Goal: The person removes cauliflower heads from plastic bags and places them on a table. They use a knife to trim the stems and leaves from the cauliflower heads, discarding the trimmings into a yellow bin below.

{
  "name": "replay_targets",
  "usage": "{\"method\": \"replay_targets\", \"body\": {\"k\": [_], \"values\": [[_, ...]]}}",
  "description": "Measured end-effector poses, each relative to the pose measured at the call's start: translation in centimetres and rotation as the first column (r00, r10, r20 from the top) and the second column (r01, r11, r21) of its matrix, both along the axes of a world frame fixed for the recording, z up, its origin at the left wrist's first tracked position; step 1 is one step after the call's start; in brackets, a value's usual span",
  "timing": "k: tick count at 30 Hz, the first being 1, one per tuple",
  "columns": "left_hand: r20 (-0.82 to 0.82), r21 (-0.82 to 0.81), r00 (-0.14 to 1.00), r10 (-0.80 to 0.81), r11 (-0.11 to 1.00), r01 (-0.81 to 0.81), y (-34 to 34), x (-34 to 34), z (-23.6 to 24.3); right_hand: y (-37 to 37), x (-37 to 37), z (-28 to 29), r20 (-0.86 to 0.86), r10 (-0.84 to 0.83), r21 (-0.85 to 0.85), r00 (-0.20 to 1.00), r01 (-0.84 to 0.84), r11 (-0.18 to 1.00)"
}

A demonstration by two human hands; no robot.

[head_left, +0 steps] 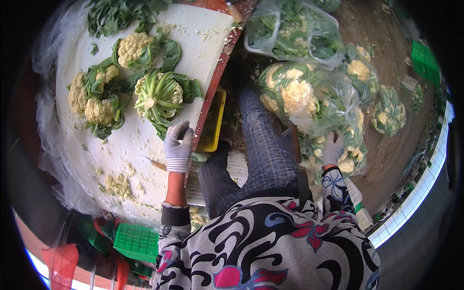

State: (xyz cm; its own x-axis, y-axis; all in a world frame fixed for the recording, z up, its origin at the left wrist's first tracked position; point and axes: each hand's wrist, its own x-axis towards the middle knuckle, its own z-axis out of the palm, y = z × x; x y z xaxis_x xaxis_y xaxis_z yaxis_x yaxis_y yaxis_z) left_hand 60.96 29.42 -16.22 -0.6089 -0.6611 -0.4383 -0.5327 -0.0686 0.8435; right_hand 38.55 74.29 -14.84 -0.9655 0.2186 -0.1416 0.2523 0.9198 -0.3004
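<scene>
My left hand, in a striped glove, is at the white board's right edge, fingers loosely bent and apart, holding nothing. Just above it lies a cauliflower with its cut stem up. A knife lies beside my wrist, partly hidden. More leafy cauliflowers lie farther left. My right hand, also gloved, grips the plastic of a bagged cauliflower at the right, its fingertips partly hidden. Other bagged cauliflowers are piled above it.
Loose leaves lie at the board's far end, near another wooden handle. A yellow crate sits under the board's edge beside my legs. A clear tub of greens is at upper right. Green crates stand at lower left.
</scene>
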Motion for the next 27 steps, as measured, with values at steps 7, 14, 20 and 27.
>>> {"method": "replay_targets", "body": {"k": [7,14,20,27], "values": [[0.218,0.029,0.883,-0.415,0.907,0.419,3.1,-2.1,1.0,4.4,-2.8,-7.0,0.250,-0.043,-0.018,0.967,0.049,0.999],[-0.289,-0.240,0.465,-0.836,0.534,0.810,20.2,-20.1,0.0,0.8,-10.1,-13.6,0.654,0.227,-0.080,0.721,-0.233,0.969],[0.027,-0.105,0.150,-0.988,0.147,0.984,29.3,-28.5,-6.6,3.3,-8.3,-18.8,0.688,0.243,-0.384,0.684,0.059,0.921],[0.220,0.085,0.105,-0.970,0.127,0.988,28.8,-26.6,-10.4,0.1,-7.1,-16.1,0.664,0.198,-0.189,0.721,-0.094,0.977]]}}
